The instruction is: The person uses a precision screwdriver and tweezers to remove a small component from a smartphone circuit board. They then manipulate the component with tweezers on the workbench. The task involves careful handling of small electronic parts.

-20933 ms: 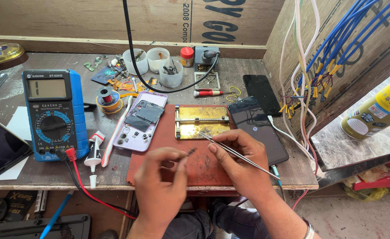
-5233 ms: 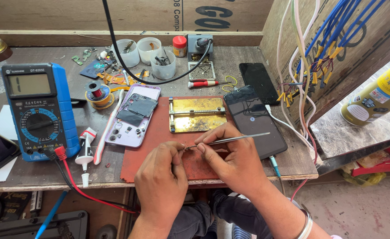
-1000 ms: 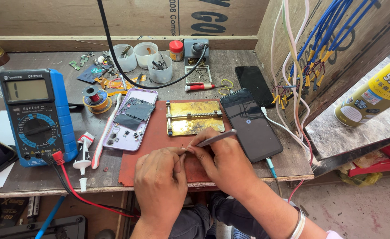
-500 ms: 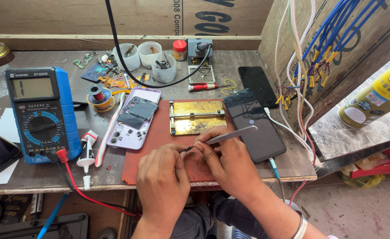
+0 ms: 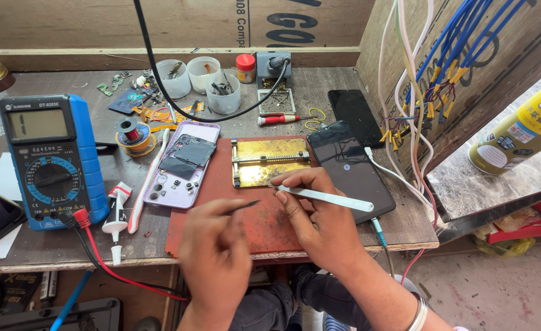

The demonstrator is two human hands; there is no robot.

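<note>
Pinching a thin dark probe (image 5: 241, 206) between thumb and fingertips, the left hand (image 5: 215, 257) is hovering over the red work mat (image 5: 264, 227), the probe's tip pointing toward 2 o'clock. The right hand (image 5: 319, 224) is gripping silver tweezers (image 5: 326, 197) in closed fingers, their blunt end sticking out toward 3 o'clock; whether the tips are holding anything I cannot tell. At 12 o'clock from the hands a brass clamp fixture (image 5: 270, 161) is lying on the mat. At 10 o'clock from the left hand an opened lilac phone (image 5: 183, 165) is resting back up, partly on the mat's edge. At 2 o'clock a dark phone (image 5: 350, 168) is lying screen up with a cable plugged in. Farther toward 9 o'clock a blue multimeter (image 5: 53, 160) is sitting on the wooden bench (image 5: 43, 245).
</note>
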